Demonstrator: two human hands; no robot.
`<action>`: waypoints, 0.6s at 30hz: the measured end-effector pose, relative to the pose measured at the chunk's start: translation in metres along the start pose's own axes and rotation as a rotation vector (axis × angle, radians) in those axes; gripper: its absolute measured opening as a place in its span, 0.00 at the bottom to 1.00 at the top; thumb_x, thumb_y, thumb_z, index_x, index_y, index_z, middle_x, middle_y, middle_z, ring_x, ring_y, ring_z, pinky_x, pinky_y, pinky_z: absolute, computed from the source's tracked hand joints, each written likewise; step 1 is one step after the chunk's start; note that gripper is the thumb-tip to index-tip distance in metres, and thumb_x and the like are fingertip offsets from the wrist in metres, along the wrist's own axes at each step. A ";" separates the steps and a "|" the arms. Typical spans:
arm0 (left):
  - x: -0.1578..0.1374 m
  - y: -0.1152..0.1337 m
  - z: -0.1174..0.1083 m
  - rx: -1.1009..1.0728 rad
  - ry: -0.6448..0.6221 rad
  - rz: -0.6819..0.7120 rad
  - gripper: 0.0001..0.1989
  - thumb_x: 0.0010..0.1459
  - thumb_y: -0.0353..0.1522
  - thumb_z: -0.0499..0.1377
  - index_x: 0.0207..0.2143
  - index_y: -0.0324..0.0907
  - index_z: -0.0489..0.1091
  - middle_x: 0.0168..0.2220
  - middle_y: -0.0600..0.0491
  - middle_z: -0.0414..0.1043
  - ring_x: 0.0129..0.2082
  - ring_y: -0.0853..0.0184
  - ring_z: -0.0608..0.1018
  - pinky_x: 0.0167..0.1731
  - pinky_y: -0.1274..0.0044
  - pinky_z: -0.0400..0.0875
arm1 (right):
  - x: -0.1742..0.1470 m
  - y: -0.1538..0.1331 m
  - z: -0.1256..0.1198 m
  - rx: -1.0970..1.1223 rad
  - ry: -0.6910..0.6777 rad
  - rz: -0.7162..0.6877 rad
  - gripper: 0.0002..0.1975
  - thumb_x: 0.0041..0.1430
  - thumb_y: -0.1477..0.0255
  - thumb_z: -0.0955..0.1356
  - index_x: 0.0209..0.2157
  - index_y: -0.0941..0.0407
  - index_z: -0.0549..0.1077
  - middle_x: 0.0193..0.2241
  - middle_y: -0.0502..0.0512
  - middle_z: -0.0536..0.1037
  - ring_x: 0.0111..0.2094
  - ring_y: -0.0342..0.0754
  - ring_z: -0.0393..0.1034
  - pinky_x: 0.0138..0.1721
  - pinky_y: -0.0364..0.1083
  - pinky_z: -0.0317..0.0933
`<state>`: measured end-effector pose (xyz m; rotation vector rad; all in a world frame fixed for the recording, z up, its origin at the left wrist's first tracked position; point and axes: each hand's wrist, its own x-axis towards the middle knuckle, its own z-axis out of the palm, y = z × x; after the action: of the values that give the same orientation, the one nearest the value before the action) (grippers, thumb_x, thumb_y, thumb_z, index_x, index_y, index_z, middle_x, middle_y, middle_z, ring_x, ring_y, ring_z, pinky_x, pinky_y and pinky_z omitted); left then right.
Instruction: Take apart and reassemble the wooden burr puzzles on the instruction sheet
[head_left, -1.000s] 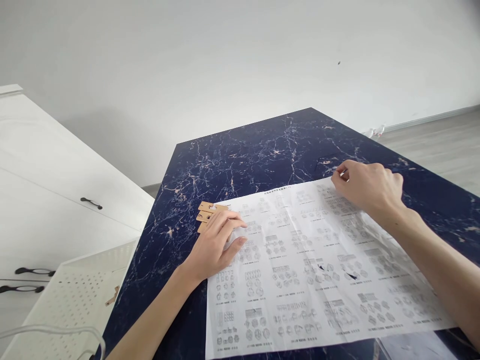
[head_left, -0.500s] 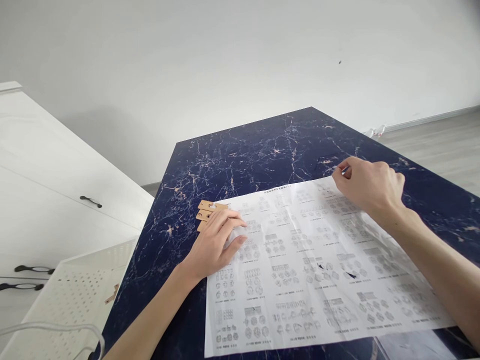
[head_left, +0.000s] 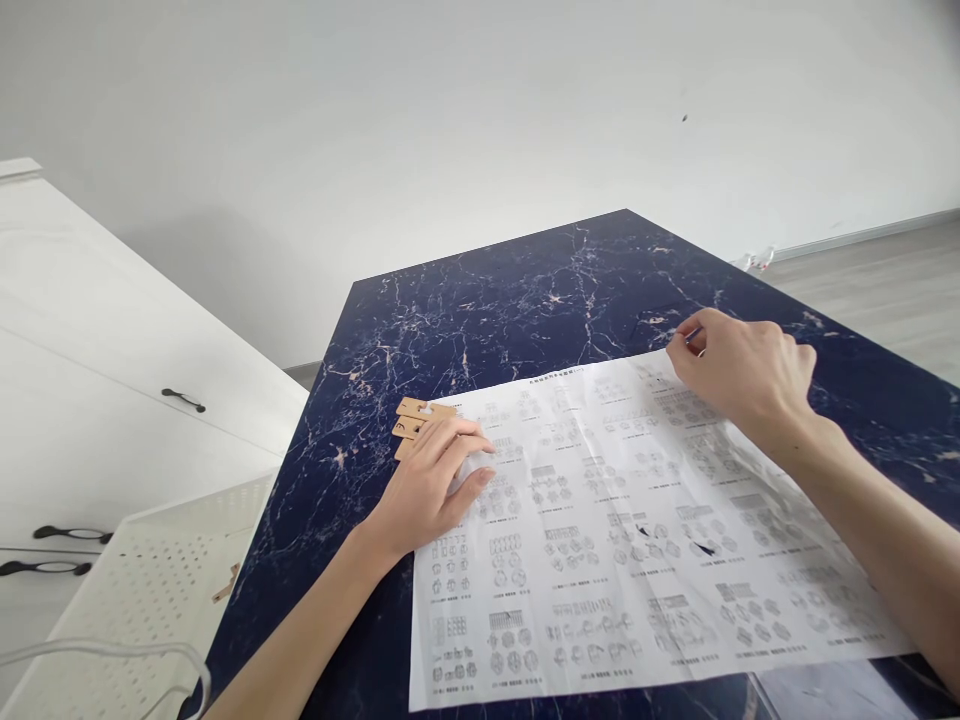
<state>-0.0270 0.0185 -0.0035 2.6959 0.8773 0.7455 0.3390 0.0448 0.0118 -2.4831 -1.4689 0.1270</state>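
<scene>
My right hand [head_left: 746, 370] is at the far right corner of the printed sheet [head_left: 600, 600], fingers curled, thumb and forefinger drawn together around a small gap; I cannot tell whether the paper edge is pinched between them. My left hand [head_left: 435, 480] lies palm down across the left edge of the sheet, fingers loosely spread and slightly bent, thumb apart and resting over the print.

Reference position: the sheet lies flat between my hands and extends from both of them toward my body. Its long axis runs from left to right, with the far edge slanting away from me toward the right. For the far right corner, the right hand is the nearer one; for the far left corner, the left. My right forearm passes over the right side of the sheet. Creases and two dark patches are visible on the paper.

Flat wooden pieces [head_left: 409, 425] overlap one another at the far left corner, partly covered by my left fingers. A clear flat item [head_left: 832, 692] shows below the near edge, at right. All of these rest on the dark blue veined counter [head_left: 465, 310]. Left of the counter are a white perforated surface [head_left: 161, 560], a pale cable [head_left: 112, 648] and a white cabinet [head_left: 135, 330]
</scene>
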 end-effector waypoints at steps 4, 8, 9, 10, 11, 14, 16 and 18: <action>0.000 -0.001 0.001 0.001 -0.005 -0.001 0.07 0.76 0.34 0.54 0.50 0.43 0.71 0.49 0.48 0.74 0.49 0.60 0.77 0.54 0.65 0.71 | 0.000 0.000 0.000 -0.007 0.005 -0.001 0.15 0.71 0.64 0.62 0.48 0.53 0.77 0.37 0.61 0.82 0.34 0.56 0.71 0.35 0.52 0.47; 0.001 -0.001 0.000 0.007 0.000 0.008 0.07 0.76 0.34 0.55 0.50 0.43 0.71 0.48 0.48 0.74 0.48 0.60 0.77 0.54 0.66 0.71 | 0.001 0.000 0.001 -0.017 0.003 -0.003 0.15 0.71 0.64 0.61 0.49 0.52 0.77 0.38 0.61 0.83 0.35 0.57 0.72 0.35 0.52 0.47; 0.001 -0.001 0.000 0.009 0.001 0.008 0.07 0.76 0.34 0.55 0.50 0.43 0.71 0.48 0.48 0.74 0.48 0.60 0.77 0.54 0.66 0.70 | 0.001 0.001 0.002 -0.020 0.003 -0.003 0.15 0.71 0.63 0.61 0.49 0.52 0.77 0.38 0.60 0.83 0.35 0.57 0.72 0.35 0.52 0.47; 0.001 -0.001 0.000 0.010 0.001 0.009 0.07 0.76 0.34 0.55 0.50 0.43 0.71 0.49 0.48 0.74 0.48 0.60 0.77 0.53 0.66 0.70 | 0.002 0.001 0.002 -0.024 0.003 -0.004 0.16 0.71 0.63 0.62 0.49 0.52 0.77 0.38 0.60 0.83 0.35 0.57 0.72 0.35 0.52 0.48; 0.001 -0.001 0.000 0.011 0.000 0.009 0.07 0.76 0.34 0.55 0.50 0.43 0.71 0.49 0.48 0.74 0.48 0.60 0.77 0.53 0.66 0.70 | 0.002 0.001 0.003 -0.028 0.004 -0.005 0.16 0.71 0.62 0.62 0.50 0.51 0.77 0.38 0.59 0.83 0.35 0.57 0.72 0.35 0.52 0.48; 0.001 0.000 0.000 0.014 0.005 0.015 0.07 0.76 0.34 0.54 0.50 0.43 0.71 0.48 0.48 0.75 0.49 0.61 0.77 0.53 0.66 0.70 | 0.003 0.003 0.006 -0.043 0.010 -0.003 0.16 0.71 0.62 0.62 0.50 0.50 0.77 0.37 0.58 0.83 0.35 0.58 0.73 0.35 0.52 0.50; 0.001 -0.001 0.000 0.016 0.015 0.023 0.07 0.76 0.33 0.54 0.50 0.43 0.71 0.48 0.48 0.75 0.48 0.61 0.78 0.53 0.66 0.71 | 0.003 0.003 0.008 -0.058 0.012 -0.003 0.16 0.71 0.62 0.61 0.50 0.50 0.77 0.37 0.58 0.83 0.35 0.60 0.74 0.35 0.53 0.52; 0.001 -0.001 0.001 0.017 0.024 0.031 0.07 0.76 0.33 0.54 0.49 0.43 0.71 0.47 0.49 0.76 0.47 0.61 0.78 0.52 0.66 0.71 | 0.003 0.004 0.008 -0.072 0.009 -0.011 0.17 0.72 0.61 0.61 0.51 0.50 0.77 0.36 0.60 0.83 0.36 0.61 0.75 0.35 0.53 0.52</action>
<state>-0.0264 0.0195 -0.0040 2.7265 0.8526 0.7825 0.3425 0.0471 0.0028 -2.5282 -1.5093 0.0618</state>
